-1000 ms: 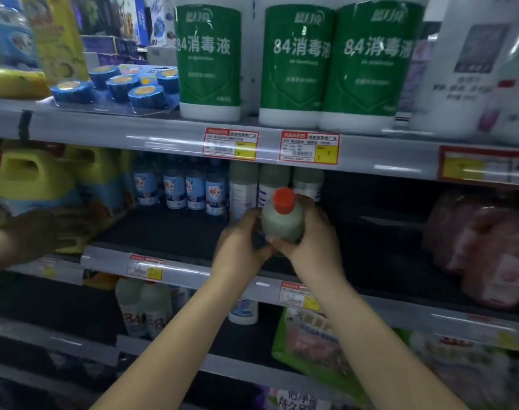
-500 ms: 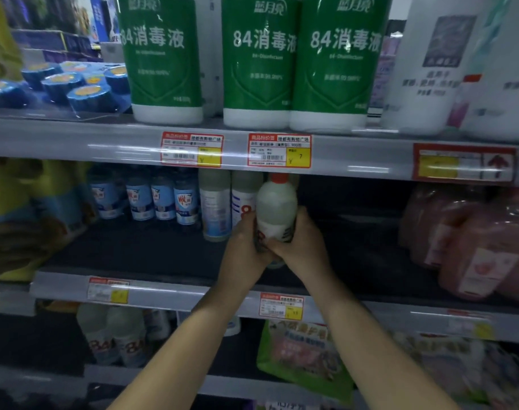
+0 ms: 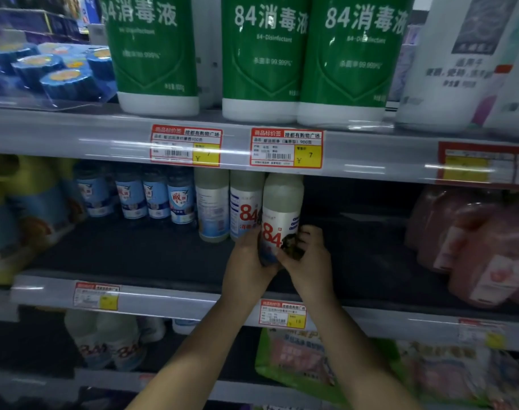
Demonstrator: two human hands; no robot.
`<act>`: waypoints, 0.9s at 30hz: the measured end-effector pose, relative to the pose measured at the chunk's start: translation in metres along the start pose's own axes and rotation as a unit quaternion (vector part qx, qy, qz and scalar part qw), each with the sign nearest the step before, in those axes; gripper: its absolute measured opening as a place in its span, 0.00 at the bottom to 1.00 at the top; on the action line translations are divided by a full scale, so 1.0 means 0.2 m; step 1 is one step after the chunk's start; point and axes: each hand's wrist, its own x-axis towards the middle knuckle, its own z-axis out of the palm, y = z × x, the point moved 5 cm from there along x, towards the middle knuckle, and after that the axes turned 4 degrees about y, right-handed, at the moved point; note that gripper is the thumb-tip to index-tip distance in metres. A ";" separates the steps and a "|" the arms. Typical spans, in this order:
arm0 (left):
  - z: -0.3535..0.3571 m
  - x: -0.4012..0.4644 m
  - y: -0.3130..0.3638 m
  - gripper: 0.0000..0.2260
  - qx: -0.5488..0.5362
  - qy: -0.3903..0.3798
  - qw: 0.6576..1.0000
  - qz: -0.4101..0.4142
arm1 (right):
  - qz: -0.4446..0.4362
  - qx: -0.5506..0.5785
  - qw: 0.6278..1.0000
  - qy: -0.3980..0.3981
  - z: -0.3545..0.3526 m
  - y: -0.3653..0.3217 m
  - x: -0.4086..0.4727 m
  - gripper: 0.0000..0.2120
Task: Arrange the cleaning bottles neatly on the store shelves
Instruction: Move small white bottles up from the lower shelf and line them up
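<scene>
A white 84 disinfectant bottle (image 3: pixel 281 211) with a red "84" on its label stands upright on the dark middle shelf (image 3: pixel 140 255). My left hand (image 3: pixel 247 261) and my right hand (image 3: pixel 308 255) wrap around its lower part from both sides. Its cap is hidden behind the shelf rail above. Just left of it stand two similar white bottles (image 3: pixel 245 202), touching or nearly touching it. Further left is a row of small blue-labelled bottles (image 3: pixel 156 193).
Three large green 84 disinfectant bottles (image 3: pixel 264 54) fill the top shelf, with blue round packs (image 3: pixel 51 69) at left. Pink refill pouches (image 3: pixel 483 244) sit right on the middle shelf, yellow jugs (image 3: pixel 21 202) at left. More white bottles (image 3: pixel 104 338) and green bags (image 3: pixel 296 359) lie below.
Both hands carried the red-capped bottle away from me, up and back into the middle shelf, and set it upright beside the other white bottles. The view moved closer to the shelves.
</scene>
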 end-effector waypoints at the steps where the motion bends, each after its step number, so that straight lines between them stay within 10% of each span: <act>1: 0.00 0.00 0.00 0.21 0.006 -0.004 1.000 0.003 | -0.001 -0.002 1.000 0.005 0.00 0.01 0.00 0.26; 27: -0.03 -0.06 0.04 0.28 0.120 0.012 0.993 0.013 | -0.069 -0.112 0.988 0.078 -0.03 -0.05 -0.04 0.37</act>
